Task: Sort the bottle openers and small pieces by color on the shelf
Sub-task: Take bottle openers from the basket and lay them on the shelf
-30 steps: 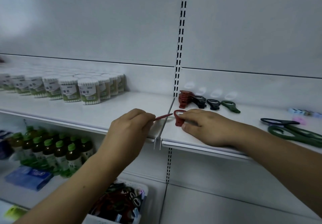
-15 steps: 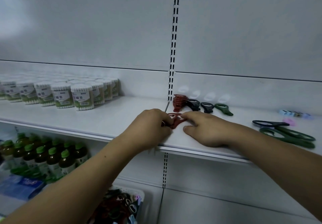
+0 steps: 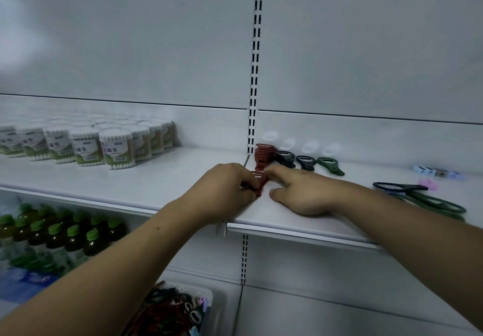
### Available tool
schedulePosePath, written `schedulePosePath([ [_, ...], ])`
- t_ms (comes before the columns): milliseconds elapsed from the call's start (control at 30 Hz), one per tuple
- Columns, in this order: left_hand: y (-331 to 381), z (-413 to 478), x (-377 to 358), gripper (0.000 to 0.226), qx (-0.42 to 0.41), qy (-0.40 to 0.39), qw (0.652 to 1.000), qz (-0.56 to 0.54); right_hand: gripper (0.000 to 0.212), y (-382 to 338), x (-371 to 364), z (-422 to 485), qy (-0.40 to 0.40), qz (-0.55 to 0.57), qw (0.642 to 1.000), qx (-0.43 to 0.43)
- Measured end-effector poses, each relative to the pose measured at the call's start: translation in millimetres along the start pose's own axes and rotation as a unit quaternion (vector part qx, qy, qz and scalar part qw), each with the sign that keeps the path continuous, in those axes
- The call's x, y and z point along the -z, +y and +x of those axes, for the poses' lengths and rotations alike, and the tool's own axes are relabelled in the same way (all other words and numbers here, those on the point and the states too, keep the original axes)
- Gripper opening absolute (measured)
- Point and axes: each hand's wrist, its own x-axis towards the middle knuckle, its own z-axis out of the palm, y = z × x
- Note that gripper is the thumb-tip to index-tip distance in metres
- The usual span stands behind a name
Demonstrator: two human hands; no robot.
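Both bare forearms reach forward and up from the lower corners and meet near the middle. The left grip (image 3: 224, 192) is knuckles-up, its fingers curled tight and pinching a red opener (image 3: 261, 185) at their tips. The right grip (image 3: 300, 194) lies palm-down with the wrist low and flat. Its forefinger is stretched out so the tip touches the same red opener from the right, and the thumb is spread apart below it. The two grips sit just beside each other.
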Motion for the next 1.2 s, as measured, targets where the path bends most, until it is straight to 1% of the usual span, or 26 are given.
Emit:
schedulePosePath([
  [233,1,3,-2,0.017,0.006,0.000,1.000,-0.002,0.043,-2,-5,6,0.011,-0.021,1.000,-0.008],
  [433,1,6,-2,0.014,0.027,0.003,0.999,-0.025,0.046,-2,-5,7,0.007,-0.029,1.000,-0.004],
  [600,1,6,-2,0.016,0.024,0.003,1.000,-0.006,0.047,-2,-8,7,0.010,-0.037,0.999,0.009],
  [667,0,6,-2,0.017,0.024,0.004,1.000,-0.001,0.047,0,-7,2,0.018,-0.031,0.999,0.017],
  [733,2,5,-1,0.021,0.027,0.015,1.000,-0.008,0.048,5,0,-5,0.044,-0.022,0.999,0.015],
  [833,14,9,0,0.033,0.005,0.026,1.000,0.004,0.044,27,23,-17,0.109,-0.007,0.994,-0.016],
  [933,40,17,-7,0.042,-0.041,-0.011,0.998,0.037,0.046,60,47,-31,0.130,-0.016,0.988,-0.080],
  [1067,88,33,-30,0.053,-0.079,-0.073,0.991,0.085,0.051,116,67,-57,0.128,-0.005,0.982,-0.138],
  [1200,136,57,-63,0.068,-0.083,-0.110,0.987,0.081,0.048,165,81,-84,0.097,-0.033,0.980,-0.172],
])
